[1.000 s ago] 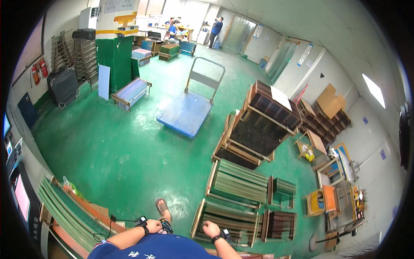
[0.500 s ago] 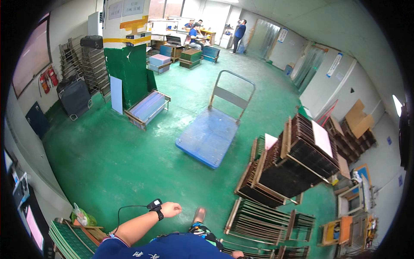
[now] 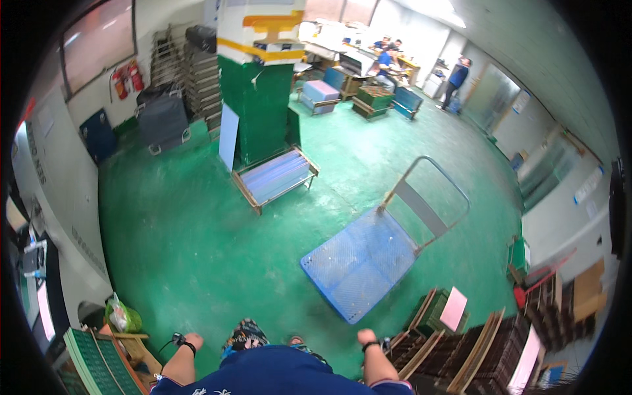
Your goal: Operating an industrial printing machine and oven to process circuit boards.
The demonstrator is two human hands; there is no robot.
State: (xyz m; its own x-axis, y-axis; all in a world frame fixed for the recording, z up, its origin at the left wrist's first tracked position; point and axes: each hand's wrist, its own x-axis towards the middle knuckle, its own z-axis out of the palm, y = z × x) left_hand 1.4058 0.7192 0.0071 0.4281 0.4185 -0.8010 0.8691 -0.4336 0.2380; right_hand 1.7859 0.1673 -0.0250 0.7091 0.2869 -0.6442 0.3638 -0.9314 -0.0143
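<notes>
Near the lower edge of the head view, the left hand (image 3: 193, 340) and the right hand (image 3: 367, 337) hung on either side of the dark blue shirt (image 3: 276, 372), well apart from each other. Both hands were small and blurred, their fingers partly turned from sight, so I could not tell whether those were apart or together. Each wrist wore a black strap. Just beyond the right hand stood the cart (image 3: 359, 263), on the green floor (image 3: 197, 263). Its flat blue deck was textured, scuffed and dotted with pale specks, and its upright handle (image 3: 421, 205), a bent tube with a grey panel across it, rose at the far right end. The wheels were hidden beneath the deck. Right of that hand leaned rows of dark boards (image 3: 490, 349), cut off by the lower edge, with a pink sheet (image 3: 454, 308) near them. On the left, green boards (image 3: 99, 362) ran out of view at the bottom, near a green bin (image 3: 133, 320) holding a whitish bag, its contents hard to make out. Farther out, a rack of pale blue sheets (image 3: 276, 176) stood before the green pillar (image 3: 257, 112), whose top was cut off. The people at the back were too small to make out clearly.
</notes>
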